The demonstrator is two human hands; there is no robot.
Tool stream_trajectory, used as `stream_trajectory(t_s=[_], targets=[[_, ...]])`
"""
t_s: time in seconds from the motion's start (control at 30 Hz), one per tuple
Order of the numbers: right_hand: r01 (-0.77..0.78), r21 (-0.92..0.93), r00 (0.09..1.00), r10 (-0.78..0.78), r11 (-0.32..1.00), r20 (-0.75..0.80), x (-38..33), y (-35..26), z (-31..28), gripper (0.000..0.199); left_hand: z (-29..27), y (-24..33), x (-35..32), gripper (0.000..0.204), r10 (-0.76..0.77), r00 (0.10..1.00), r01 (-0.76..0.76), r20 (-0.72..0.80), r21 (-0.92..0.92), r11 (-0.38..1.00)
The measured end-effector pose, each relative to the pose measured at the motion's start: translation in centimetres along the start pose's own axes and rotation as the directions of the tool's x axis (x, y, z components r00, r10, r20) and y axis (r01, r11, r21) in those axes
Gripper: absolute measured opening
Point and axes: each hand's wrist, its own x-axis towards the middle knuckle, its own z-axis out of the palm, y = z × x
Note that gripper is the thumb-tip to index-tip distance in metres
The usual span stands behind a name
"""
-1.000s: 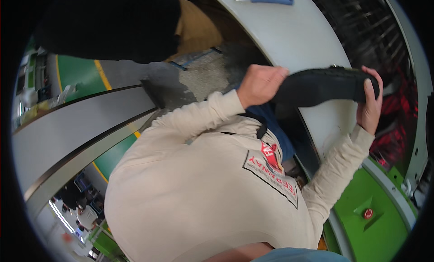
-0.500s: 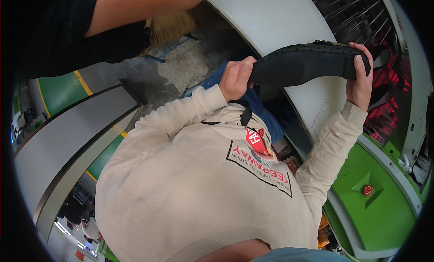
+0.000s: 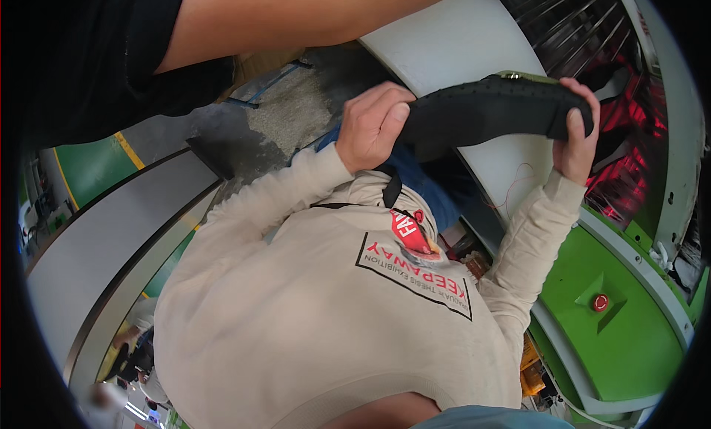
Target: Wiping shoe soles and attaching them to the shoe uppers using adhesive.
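Observation:
A black shoe [image 3: 481,118] is held up sideways between my two hands, its dark sole facing me. Along its upper edge runs a row of small dots, and a metal buckle with an olive-green part shows on top. My left hand [image 3: 370,127] is closed round the shoe's left end, fingers curled and slightly blurred. At the heel end, my right hand [image 3: 578,136] grips with the thumb on the sole side and the fingers behind. Below and behind the shoe lies the white work surface [image 3: 444,40].
Another person's bare arm [image 3: 318,18] crosses the top left. A thin red thread [image 3: 524,178] lies on the white surface. Right of me stands a green machine panel [image 3: 615,355] with a red button [image 3: 600,303]. Metal rods and red-lit dark items fill the upper right.
Both hands and the shoe have shifted a little to the left, and the shoe's sole has tilted slightly. The other person's arm reaches further right across the top.

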Motion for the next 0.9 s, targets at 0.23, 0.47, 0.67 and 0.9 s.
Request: stream_trajectory(t_s=[0.23, 0.47, 0.67, 0.9], targets=[[0.038, 0.081, 0.999, -0.035, 0.996, -0.038, -7.1, 2.2, -1.7, 0.058, -2.3, 5.1, 4.2, 0.023, 0.050, 0.915, -0.149, 0.400, 0.223, 0.963], [0.100, 0.129, 0.990, -0.086, 0.987, -0.111, -9.0, 3.5, 0.1, 0.055, 0.6, 9.2, 7.0, 0.049, 0.104, 0.813, -0.343, 0.573, 0.326, 0.881], [0.180, 0.183, 0.978, -0.156, 0.966, -0.135, -9.9, 3.3, 0.9, 0.054, 2.4, 10.8, 7.2, 0.055, 0.029, 0.748, -0.322, 0.663, 0.324, 0.890], [0.211, 0.195, 0.977, -0.198, 0.958, -0.084, -9.4, 3.1, 1.1, 0.052, 3.3, 10.7, 8.0, 0.050, -0.053, 0.764, -0.145, 0.643, 0.250, 0.957]])
